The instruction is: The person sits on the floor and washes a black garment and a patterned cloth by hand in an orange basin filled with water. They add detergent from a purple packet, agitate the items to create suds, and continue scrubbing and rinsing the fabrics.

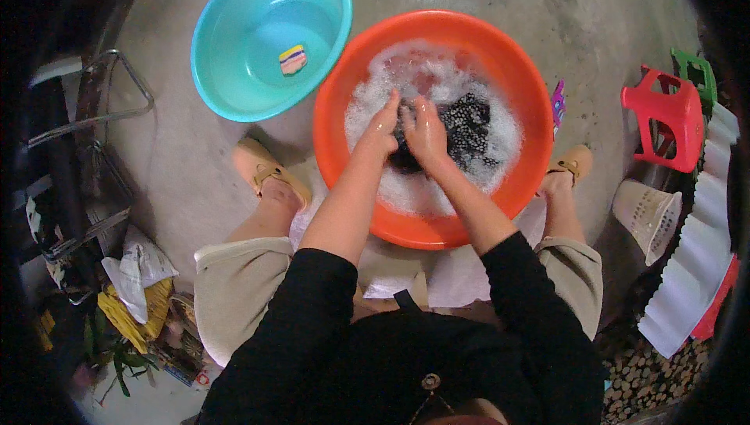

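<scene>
A large orange plastic basin [527, 85] stands on the floor between my feet and holds water with thick white suds. In it lies a wet black cloth with a pale dotted pattern [469, 126]. My left hand [385, 123] is at the cloth's left side, and part of the cloth is bunched between it and my right hand [425, 131]. The right hand presses on the cloth from above, with its fingers pointing away from me. Both hands have wet skin with some foam, and part of the cloth under them is hidden.
A turquoise basin [234, 73] with a striped sponge-like piece [293, 60] touches or nearly touches the orange one. At right are a red plastic stool [674, 114], a green stool [700, 73] and a tipped white perforated basket [644, 214]. Metal-framed furniture [132, 82] and bags [140, 267] lie left.
</scene>
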`<state>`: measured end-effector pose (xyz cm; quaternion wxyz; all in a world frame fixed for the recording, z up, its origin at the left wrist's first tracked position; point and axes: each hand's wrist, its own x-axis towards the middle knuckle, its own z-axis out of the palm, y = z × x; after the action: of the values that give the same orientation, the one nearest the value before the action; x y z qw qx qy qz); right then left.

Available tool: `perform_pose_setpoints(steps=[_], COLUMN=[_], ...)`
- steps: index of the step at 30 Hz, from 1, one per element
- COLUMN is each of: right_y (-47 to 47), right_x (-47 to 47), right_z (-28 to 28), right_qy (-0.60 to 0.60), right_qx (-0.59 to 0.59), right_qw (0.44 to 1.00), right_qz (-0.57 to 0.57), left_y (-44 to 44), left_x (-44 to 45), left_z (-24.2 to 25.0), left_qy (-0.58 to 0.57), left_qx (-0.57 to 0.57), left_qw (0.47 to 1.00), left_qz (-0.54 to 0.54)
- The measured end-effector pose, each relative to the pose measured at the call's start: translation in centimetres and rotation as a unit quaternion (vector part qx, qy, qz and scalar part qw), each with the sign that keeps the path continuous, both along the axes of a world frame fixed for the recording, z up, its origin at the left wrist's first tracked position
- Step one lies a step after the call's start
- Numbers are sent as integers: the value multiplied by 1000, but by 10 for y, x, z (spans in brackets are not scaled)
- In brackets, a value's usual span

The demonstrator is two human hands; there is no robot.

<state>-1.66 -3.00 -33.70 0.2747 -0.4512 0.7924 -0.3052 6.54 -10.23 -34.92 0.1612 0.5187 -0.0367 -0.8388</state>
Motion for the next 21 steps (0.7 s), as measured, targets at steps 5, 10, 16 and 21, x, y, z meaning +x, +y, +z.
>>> perform_pose_setpoints(steps=[5, 10, 16, 21], right_y=[26, -20, -44, -18], right_x=[40, -30, -76, -64], right_z=[50, 1, -52, -35], right_qy=[-55, 35, 82, 209], right_qx=[-56, 46, -22, -15], right_qw=[994, 998, 987, 957], right_qz=[70, 19, -135, 202], left_y=[1, 10, 7, 12], left_x=[17, 10, 18, 25], left_z=[-13, -18, -7, -29], left_qy=[26, 55, -146, -185], left_qx=[-113, -26, -86, -276], left_qw=[991, 996, 980, 943], left_qz=[-71, -63, 102, -18])
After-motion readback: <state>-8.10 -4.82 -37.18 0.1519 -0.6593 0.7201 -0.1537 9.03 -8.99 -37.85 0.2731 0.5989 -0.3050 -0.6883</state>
